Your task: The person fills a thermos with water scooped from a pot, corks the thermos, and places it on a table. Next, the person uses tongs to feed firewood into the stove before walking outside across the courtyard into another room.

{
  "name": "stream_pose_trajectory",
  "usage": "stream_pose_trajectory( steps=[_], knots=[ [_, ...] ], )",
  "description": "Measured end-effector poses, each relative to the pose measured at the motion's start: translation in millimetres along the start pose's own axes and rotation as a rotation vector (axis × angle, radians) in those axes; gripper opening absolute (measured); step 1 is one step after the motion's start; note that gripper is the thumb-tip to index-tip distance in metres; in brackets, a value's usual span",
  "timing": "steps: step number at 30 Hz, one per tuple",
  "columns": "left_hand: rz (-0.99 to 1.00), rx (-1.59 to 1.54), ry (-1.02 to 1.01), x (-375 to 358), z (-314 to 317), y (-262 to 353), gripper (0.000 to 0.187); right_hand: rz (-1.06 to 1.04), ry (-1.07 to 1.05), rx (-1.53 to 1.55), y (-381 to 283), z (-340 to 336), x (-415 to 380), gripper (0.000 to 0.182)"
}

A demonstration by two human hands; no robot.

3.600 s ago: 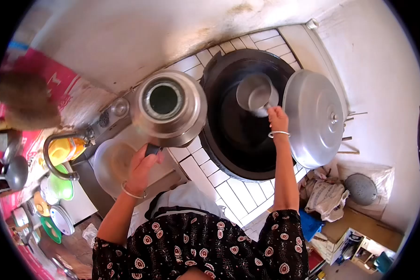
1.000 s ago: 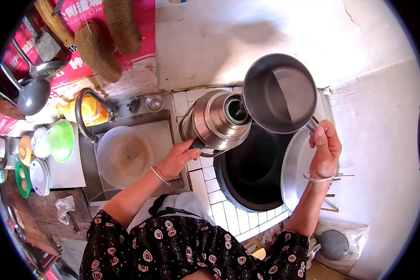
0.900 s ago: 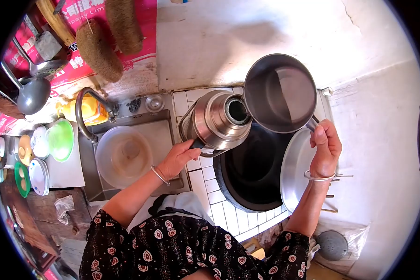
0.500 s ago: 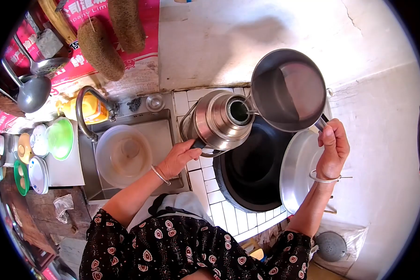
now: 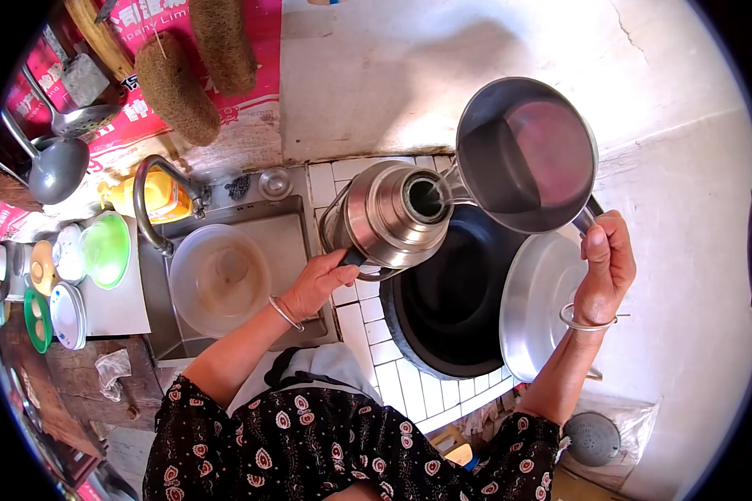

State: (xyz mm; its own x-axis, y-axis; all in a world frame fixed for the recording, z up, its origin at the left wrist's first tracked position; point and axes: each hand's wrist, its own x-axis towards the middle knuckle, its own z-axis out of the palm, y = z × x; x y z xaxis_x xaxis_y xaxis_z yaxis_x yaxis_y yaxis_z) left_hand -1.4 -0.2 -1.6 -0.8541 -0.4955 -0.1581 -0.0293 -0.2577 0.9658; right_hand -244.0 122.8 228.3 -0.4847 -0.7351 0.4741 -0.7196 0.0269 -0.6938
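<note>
My left hand (image 5: 319, 282) is closed round the dark handle of a metal thermos flask (image 5: 384, 219), whose open mouth faces up. My right hand (image 5: 607, 265) grips the handle of a dark saucepan (image 5: 486, 159). The pan is tilted, with its lip just over the right side of the flask's mouth, and a stream of clear liquid runs from it into the flask. Below the pan sits a large black wok (image 5: 451, 292) in the white-tiled stove top. A big aluminium lid or basin (image 5: 530, 317) leans beside the wok, under my right forearm.
On the left is a steel sink (image 5: 297, 242) with a translucent plastic bowl (image 5: 217, 284) under a curved faucet (image 5: 145, 209). Plates, a green bowl (image 5: 107, 250) and a yellow bottle (image 5: 163, 200) stand near it. Ladles (image 5: 58, 167) and loofahs (image 5: 175, 88) hang at upper left.
The saucepan and my right hand have moved slightly right and up, and the pan is tipped a little more. Liquid still flows into the flask, which has barely moved.
</note>
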Motion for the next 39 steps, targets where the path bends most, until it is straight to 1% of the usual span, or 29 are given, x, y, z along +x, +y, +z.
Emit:
stream_pose_trajectory(
  steps=[6,9,16,24,34,39],
  knots=[
    [-0.005,-0.008,0.007,-0.6,1.1,2.7,0.028,-0.076,0.016,-0.042,-3.4,0.9,2.0,0.025],
    [0.029,0.001,0.027,-0.1,1.9,-0.4,0.033,-0.115,0.019,-0.073,-6.1,0.4,3.0,0.025],
    [0.031,-0.013,0.012,-1.1,2.4,6.1,0.030,-0.160,0.025,-0.092,-12.8,-1.3,5.0,0.023],
    [0.014,-0.033,-0.004,-0.9,1.7,4.9,0.026,-0.260,0.006,-0.154,-16.8,-2.4,6.2,0.023],
    [-0.004,-0.026,0.012,-0.7,2.6,7.7,0.029,-0.400,-0.030,-0.243,-21.3,1.9,3.7,0.024],
    [-0.005,-0.033,0.004,-0.5,2.0,5.5,0.030,-0.515,-0.052,-0.328,-24.3,7.7,2.7,0.024]
  ],
)
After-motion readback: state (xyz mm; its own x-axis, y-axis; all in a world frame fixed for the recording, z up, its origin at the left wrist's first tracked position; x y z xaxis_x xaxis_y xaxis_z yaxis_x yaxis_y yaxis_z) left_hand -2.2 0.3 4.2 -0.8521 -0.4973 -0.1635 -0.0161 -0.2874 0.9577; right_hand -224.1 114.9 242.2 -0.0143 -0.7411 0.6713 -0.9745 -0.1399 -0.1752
